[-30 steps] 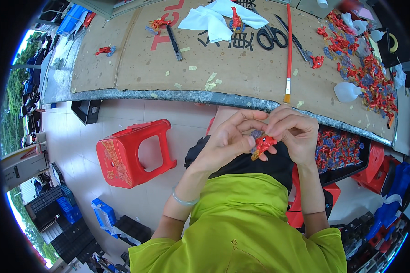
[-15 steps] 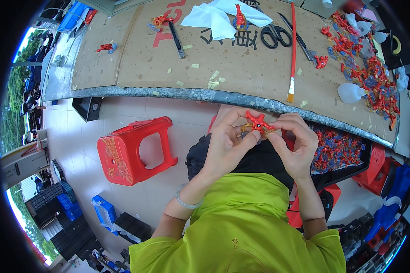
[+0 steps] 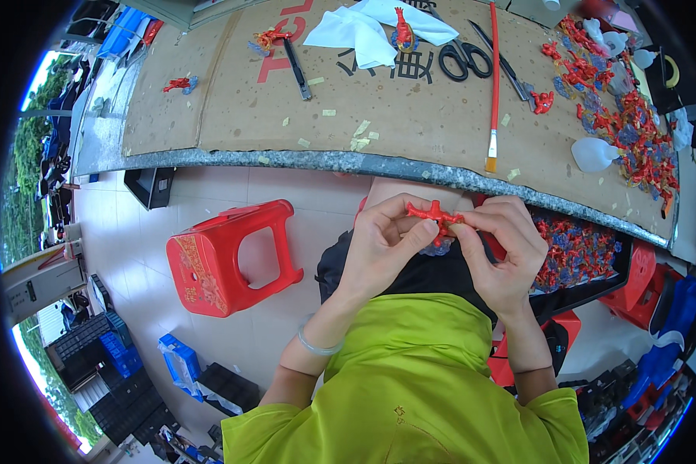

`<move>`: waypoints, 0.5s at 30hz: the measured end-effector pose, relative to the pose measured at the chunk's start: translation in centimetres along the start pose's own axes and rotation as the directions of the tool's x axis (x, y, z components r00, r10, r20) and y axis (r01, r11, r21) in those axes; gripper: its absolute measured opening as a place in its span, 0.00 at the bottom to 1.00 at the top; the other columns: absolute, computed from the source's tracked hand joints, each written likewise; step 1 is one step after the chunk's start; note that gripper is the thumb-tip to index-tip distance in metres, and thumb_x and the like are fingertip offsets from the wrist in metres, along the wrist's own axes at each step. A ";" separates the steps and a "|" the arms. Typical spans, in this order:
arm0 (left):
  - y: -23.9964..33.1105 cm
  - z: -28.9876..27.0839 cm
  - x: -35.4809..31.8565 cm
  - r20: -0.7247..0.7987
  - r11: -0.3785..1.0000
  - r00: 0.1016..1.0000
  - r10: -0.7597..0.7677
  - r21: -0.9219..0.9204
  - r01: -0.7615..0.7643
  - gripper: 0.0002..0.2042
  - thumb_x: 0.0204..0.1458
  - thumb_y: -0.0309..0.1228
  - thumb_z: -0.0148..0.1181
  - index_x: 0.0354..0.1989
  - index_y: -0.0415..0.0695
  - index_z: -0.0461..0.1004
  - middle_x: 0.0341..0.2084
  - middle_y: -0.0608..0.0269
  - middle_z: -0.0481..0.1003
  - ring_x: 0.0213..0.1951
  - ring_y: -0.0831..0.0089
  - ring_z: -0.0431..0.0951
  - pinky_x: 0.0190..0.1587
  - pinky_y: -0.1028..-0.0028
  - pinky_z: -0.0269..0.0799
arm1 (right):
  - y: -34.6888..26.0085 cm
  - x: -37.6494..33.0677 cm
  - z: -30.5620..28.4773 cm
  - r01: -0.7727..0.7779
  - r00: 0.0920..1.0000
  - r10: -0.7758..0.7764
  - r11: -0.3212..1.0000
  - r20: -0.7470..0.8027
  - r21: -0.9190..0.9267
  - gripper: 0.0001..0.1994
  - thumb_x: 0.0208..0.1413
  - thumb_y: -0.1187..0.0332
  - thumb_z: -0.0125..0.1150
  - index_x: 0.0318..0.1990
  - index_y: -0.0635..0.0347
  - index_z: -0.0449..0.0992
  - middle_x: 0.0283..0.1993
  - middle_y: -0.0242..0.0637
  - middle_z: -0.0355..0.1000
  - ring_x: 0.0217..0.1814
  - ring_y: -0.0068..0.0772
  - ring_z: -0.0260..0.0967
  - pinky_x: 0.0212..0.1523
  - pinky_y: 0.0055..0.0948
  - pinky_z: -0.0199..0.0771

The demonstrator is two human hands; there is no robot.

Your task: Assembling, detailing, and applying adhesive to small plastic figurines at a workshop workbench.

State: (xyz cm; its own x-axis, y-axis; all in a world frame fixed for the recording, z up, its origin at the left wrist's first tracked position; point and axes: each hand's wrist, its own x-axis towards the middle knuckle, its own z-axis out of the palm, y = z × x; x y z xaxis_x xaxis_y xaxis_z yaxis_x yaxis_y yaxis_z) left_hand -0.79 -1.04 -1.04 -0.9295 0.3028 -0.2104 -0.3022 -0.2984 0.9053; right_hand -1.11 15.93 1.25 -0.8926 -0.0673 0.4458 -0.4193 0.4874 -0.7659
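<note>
Over my lap, just in front of the bench edge, a small red toy figurine [image 3: 435,211] with a bluish clear part at its lower end is held between both hands. My left hand [image 3: 384,249] pinches it from the left with thumb and fingers. From the right, my right hand [image 3: 506,251] grips the figurine's other side with its thumb and fingertips. Part of the figurine is hidden behind the fingers. To the right of my right hand, a black tray [image 3: 564,292] under the bench holds many similar red and blue figurines [image 3: 568,251].
Cardboard [image 3: 286,124] covers the bench. On it lie a paintbrush [image 3: 494,93], scissors [image 3: 465,60], a cutter knife [image 3: 295,68], white cloth [image 3: 356,35], a white squeeze bottle [image 3: 593,155] and a figurine heap [image 3: 634,131]. A red stool [image 3: 201,267] stands at left.
The figurine has turned in my fingers: its limbs point differently, and the bluish part now shows below it. My right hand has shifted slightly right.
</note>
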 end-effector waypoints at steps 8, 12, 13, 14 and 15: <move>0.1 0.0 0.2 0.070 0.958 0.990 -0.125 -0.253 0.139 0.13 0.58 0.28 0.53 0.46 0.29 0.69 0.38 0.52 0.76 0.38 0.67 0.79 0.44 0.72 0.76 | 0.1 0.1 0.0 -0.096 0.995 0.095 0.989 0.016 0.109 0.04 0.42 0.79 0.65 0.29 0.68 0.77 0.25 0.38 0.72 0.29 0.34 0.68 0.32 0.27 0.67; -0.2 -0.1 0.3 0.126 0.892 0.980 -0.154 -0.408 0.192 0.14 0.59 0.29 0.51 0.46 0.29 0.69 0.38 0.50 0.75 0.38 0.63 0.79 0.45 0.65 0.77 | 0.1 0.2 0.0 -0.154 0.988 0.149 0.979 0.041 0.136 0.03 0.45 0.77 0.64 0.29 0.67 0.78 0.25 0.38 0.72 0.28 0.33 0.67 0.32 0.26 0.66; -0.2 -0.2 0.3 0.126 0.892 0.980 -0.154 -0.408 0.193 0.14 0.59 0.29 0.51 0.46 0.29 0.69 0.38 0.50 0.75 0.38 0.63 0.79 0.45 0.65 0.77 | 0.3 0.2 0.1 -0.166 0.986 0.162 0.974 0.040 0.153 0.03 0.46 0.77 0.64 0.29 0.67 0.78 0.25 0.38 0.72 0.28 0.32 0.67 0.31 0.26 0.66; -0.2 -0.2 0.3 0.148 0.873 0.975 -0.167 -0.438 0.216 0.14 0.59 0.29 0.51 0.46 0.29 0.69 0.38 0.50 0.75 0.38 0.63 0.79 0.45 0.64 0.77 | 0.3 0.2 0.1 -0.178 0.984 0.174 0.969 0.039 0.169 0.03 0.46 0.76 0.64 0.29 0.66 0.78 0.25 0.37 0.72 0.28 0.32 0.67 0.31 0.26 0.65; -0.2 -0.3 0.3 0.170 0.851 0.969 -0.179 -0.467 0.239 0.14 0.59 0.29 0.51 0.46 0.29 0.68 0.38 0.50 0.75 0.38 0.62 0.79 0.45 0.62 0.77 | 0.3 0.2 0.1 -0.179 0.984 0.175 0.969 0.038 0.169 0.03 0.46 0.76 0.64 0.29 0.66 0.78 0.25 0.37 0.72 0.28 0.32 0.67 0.31 0.26 0.65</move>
State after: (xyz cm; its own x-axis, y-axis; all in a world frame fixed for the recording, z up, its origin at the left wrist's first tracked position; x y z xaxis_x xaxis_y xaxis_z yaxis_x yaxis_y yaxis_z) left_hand -1.10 -1.10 -1.40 -0.8109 0.5006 -0.3031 -0.5780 -0.6043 0.5483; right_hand -1.42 15.99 1.05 -0.9579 -0.0144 0.2867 -0.2746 0.3377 -0.9003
